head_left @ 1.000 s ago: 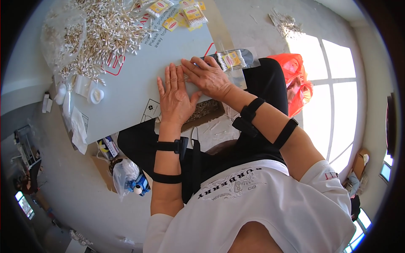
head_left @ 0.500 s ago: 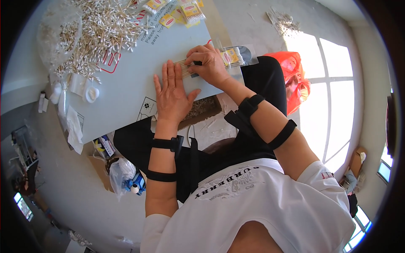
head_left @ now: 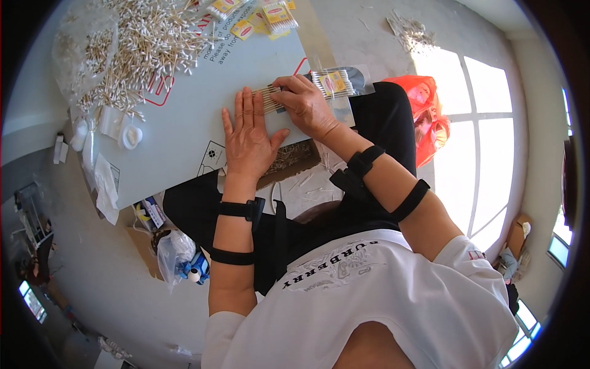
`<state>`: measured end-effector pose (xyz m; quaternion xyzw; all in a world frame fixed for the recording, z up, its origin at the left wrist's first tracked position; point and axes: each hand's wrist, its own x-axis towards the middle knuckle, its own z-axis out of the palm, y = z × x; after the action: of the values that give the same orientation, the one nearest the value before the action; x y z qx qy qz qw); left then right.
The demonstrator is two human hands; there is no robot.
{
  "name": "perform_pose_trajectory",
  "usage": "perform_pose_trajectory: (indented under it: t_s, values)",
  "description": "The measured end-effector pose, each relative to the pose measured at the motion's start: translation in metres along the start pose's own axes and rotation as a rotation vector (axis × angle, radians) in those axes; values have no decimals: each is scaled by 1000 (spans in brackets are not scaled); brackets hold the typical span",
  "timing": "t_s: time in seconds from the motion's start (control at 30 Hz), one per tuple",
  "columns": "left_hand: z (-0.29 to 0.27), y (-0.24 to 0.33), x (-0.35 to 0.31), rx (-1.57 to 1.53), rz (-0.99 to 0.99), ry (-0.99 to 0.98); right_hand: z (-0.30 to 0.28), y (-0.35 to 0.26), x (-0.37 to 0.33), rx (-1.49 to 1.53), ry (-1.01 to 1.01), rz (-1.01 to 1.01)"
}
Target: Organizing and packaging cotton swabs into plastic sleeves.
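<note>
My left hand (head_left: 247, 138) lies flat on the grey tabletop, fingers stretched out and fingertips against the left end of a row of cotton swabs (head_left: 267, 101). Over the right part of that row, my right hand (head_left: 310, 111) is bent, with fingers and thumb drawn together on the swabs; the exact grip is partly hidden. Just beyond the right hand, a filled swab packet (head_left: 332, 83) with a yellow label lies on clear plastic at the table's right edge. Several swabs in the row are side by side.
A big heap of loose cotton swabs (head_left: 147, 49) spills from a clear bag at the far left. Finished-looking packets (head_left: 279, 17) and yellow cards (head_left: 242, 29) lie at the back. A cardboard box (head_left: 292, 161) stands below the table's near edge; a red plastic bag (head_left: 424, 114) is on the right.
My right hand has lowered and shifted slightly nearer, its arched fingers drawing closer together and uncovering more of the labelled packet. The left hand stays flat in nearly the same place.
</note>
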<state>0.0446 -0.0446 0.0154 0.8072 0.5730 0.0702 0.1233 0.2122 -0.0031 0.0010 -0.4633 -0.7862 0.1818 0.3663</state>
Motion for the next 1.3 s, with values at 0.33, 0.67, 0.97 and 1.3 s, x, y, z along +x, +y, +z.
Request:
perform_pose_trajectory:
  t_s: [0.33, 0.67, 0.97, 1.3]
  values:
    - [0, -1, 1, -9, -3, 44, -13, -6, -13, -339, -84, -195]
    - [2, -1, 0, -15, 3, 58, -14, 8, 11, -7, -125, 35]
    - [3, -1, 0, -21, 2, 58, -12, 3, 12, -11, -161, 113]
    - [7, -3, -1, -8, 18, 92, -11, 1, 30, -72, -333, 330]
